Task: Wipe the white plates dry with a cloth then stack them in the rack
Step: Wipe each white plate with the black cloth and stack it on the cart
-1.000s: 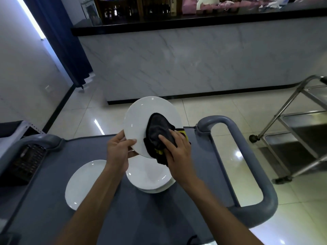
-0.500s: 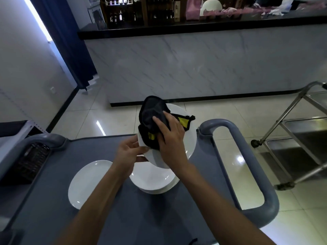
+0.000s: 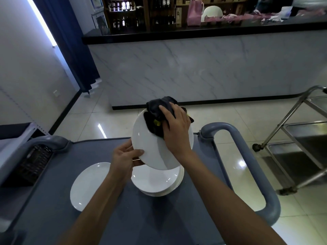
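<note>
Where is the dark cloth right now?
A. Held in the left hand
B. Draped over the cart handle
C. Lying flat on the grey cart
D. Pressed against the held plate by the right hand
D: the right hand presses the cloth against the upper part of the held plate, while the left hand grips that plate's lower edge.

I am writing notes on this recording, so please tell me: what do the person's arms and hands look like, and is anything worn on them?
Both forearms are bare as far as the picture shows; no sleeve is visible. The left hand and the right hand wear no gloves. I see no watch, bracelet or ring on either; small details could be lost in the dim light.
</note>
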### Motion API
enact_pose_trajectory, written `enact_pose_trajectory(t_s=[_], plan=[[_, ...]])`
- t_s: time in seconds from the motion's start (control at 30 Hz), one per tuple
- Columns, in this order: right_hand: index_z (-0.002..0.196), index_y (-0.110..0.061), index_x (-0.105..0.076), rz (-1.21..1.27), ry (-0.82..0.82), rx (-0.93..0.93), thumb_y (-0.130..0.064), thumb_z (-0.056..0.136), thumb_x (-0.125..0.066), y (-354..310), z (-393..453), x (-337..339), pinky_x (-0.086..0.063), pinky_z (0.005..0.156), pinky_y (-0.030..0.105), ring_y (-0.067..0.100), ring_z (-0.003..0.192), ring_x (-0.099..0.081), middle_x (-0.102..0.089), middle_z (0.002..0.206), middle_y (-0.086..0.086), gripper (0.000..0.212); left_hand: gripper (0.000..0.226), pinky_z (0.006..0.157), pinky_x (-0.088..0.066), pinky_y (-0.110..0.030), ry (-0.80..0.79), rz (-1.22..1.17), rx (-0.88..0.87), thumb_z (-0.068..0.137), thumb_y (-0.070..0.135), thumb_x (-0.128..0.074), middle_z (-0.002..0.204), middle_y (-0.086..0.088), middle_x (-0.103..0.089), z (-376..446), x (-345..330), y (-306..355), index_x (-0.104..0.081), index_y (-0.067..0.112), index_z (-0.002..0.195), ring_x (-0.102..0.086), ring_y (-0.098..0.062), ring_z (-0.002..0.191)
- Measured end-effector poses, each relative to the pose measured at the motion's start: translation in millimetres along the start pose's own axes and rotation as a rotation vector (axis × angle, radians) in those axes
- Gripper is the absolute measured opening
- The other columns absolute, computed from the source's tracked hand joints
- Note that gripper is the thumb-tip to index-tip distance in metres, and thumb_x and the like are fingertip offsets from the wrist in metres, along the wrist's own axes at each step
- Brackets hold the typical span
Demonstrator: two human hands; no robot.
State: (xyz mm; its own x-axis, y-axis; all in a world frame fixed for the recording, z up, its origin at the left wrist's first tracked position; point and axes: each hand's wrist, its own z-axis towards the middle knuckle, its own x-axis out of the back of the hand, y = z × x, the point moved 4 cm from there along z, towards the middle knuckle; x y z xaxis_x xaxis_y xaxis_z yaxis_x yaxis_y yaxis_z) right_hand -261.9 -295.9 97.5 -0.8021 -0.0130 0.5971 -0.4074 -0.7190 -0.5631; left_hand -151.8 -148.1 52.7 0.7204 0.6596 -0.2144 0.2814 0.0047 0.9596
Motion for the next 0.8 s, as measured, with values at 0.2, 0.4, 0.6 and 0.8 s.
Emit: enact_pose_trajectory(t_s=[0.2, 0.4, 0.6, 0.8], plan=[[0.14, -0.021, -0.056, 0.018, -0.017, -0.108, -0.008, 0.096, -0.056, 13.4, 0.7, 0.4, -0.03, 0.113, 0.055, 0.032, 0.142, -0.035, -0.044, 0.151, 0.01, 0.047, 0.045, 0.061, -0.059, -0.036, 0.07, -0.091, -0.077, 0.084, -0.018, -0.053, 0.099, -0.01, -0.076, -0.6, 7.7, 15.7, -0.069, 0.01, 0.116, -0.073, -0.024, 0.079], [0.141, -0.021, -0.055, 0.03, -0.055, -0.115, -0.006, 0.095, -0.057, 14.3, -16.3, -3.3, -0.031, 0.114, 0.053, 0.03, 0.141, -0.034, -0.043, 0.151, 0.009, 0.048, 0.046, 0.065, -0.061, -0.039, 0.147, -0.148, -0.092, 0.085, -0.018, -0.053, 0.102, -0.011, -0.075, 0.3, 11.4, 20.1, -0.067, 0.008, 0.12, -0.071, -0.025, 0.083], [0.145, -0.025, -0.051, 0.003, -0.117, -0.152, -0.007, 0.098, -0.053, -1.9, -56.4, -13.1, -0.029, 0.114, 0.051, 0.027, 0.146, -0.027, -0.037, 0.156, 0.006, 0.05, 0.043, 0.078, -0.061, -0.047, 0.195, -0.167, -0.1, 0.087, -0.014, -0.055, 0.106, -0.009, -0.075, 3.8, 13.8, 16.1, -0.07, 0.016, 0.115, -0.071, -0.029, 0.092], [0.138, -0.021, -0.059, 0.065, -0.085, -0.082, -0.003, 0.093, -0.062, -31.3, -86.2, -24.7, -0.037, 0.109, 0.055, 0.035, 0.138, -0.042, -0.048, 0.148, 0.012, 0.049, 0.041, 0.075, -0.062, -0.042, 0.208, -0.146, -0.112, 0.092, -0.008, -0.056, 0.112, -0.013, -0.074, 4.9, 12.8, 15.4, -0.064, 0.01, 0.128, -0.072, -0.034, 0.099]])
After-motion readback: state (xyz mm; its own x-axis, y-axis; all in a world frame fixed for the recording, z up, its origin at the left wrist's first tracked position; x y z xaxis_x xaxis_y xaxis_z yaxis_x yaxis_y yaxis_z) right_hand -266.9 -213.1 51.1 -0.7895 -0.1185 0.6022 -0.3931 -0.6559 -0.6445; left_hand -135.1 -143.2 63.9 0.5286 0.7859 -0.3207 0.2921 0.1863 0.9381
